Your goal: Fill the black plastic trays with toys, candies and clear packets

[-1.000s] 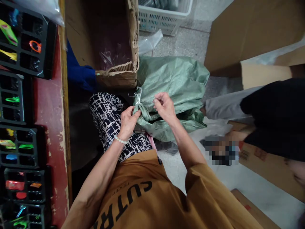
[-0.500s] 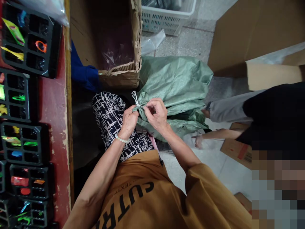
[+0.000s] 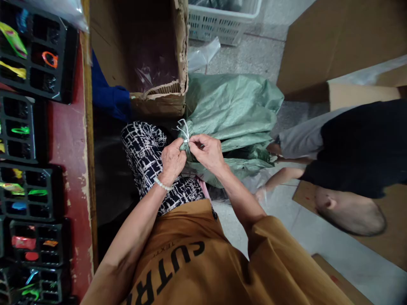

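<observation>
A large green woven sack lies on the floor in front of my knees, its gathered neck drawn up to my lap. White string is wound round that neck, with loose ends sticking up. My left hand is closed on the bunched neck of the sack, just left of the string. From the right, my right hand pinches at the string with thumb and forefinger; the exact bit between the fingertips is partly hidden.
Black compartment trays with small colourful pieces line a red table at left. An open torn cardboard box stands ahead, a white basket beyond it. At right, another person bends near large cardboard boxes.
My hands stay at the sack's neck, the right fingers now closer to the string, whose loose ends have shifted. The other person has bent lower and moved left.
</observation>
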`<state>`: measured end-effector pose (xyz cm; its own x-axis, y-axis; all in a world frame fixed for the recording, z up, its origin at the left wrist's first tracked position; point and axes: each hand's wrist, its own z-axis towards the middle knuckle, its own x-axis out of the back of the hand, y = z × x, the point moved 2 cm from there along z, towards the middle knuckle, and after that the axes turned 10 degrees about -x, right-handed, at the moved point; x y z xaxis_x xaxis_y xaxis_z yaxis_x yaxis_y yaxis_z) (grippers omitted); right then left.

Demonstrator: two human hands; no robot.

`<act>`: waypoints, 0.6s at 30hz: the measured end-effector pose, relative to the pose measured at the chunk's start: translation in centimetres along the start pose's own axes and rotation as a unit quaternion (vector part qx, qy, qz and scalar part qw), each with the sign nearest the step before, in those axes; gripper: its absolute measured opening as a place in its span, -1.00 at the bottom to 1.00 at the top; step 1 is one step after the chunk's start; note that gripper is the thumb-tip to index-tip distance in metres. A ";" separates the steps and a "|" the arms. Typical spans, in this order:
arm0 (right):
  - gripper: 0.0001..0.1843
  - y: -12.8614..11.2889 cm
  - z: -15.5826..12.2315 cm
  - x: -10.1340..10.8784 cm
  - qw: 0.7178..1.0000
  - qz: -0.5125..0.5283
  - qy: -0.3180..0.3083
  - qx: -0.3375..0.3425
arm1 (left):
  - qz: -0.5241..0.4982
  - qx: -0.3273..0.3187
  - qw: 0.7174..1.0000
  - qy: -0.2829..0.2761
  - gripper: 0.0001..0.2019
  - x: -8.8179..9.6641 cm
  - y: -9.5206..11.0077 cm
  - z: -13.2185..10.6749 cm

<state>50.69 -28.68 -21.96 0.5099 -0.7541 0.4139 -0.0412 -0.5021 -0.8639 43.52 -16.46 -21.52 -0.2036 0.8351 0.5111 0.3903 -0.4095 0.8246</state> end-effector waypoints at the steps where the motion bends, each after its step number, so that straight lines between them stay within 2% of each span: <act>1: -0.90 0.0 0.1 -0.1 1.000 0.022 0.002 -0.019 | 0.013 -0.006 1.000 -0.001 -0.78 0.1 0.2 0.0; 4: -0.92 0.3 0.3 -0.5 0.998 0.039 0.031 -0.034 | 0.030 -0.015 0.999 -0.009 -0.76 0.0 0.7 0.3; 9: -0.88 1.8 0.9 -0.6 0.995 -0.021 0.077 0.059 | 0.008 0.003 1.000 -0.013 -0.76 -0.6 1.1 -0.2; 11: -0.89 3.0 1.7 0.5 0.994 0.006 0.104 0.034 | -0.019 0.020 1.000 -0.016 -0.78 -0.9 0.9 -1.1; 14: -0.93 4.1 2.3 3.0 0.983 0.081 0.155 -0.049 | -0.068 0.044 0.997 -0.016 -0.83 -1.4 0.1 -2.1; 16: -0.92 3.6 1.9 4.1 0.983 0.113 0.128 -0.061 | -0.101 0.057 0.993 -0.001 -0.86 -1.5 -0.4 -1.9; 18: -0.88 2.4 0.9 4.1 0.990 0.111 0.080 -0.044 | -0.133 0.065 0.989 0.015 -0.82 -1.6 -0.7 -1.3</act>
<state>53.49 -32.58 -22.64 0.3382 -0.9038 0.2621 -0.2160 -0.3457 -0.9131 42.37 -17.95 -22.62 -0.3404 0.8950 0.2882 0.4310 -0.1238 0.8938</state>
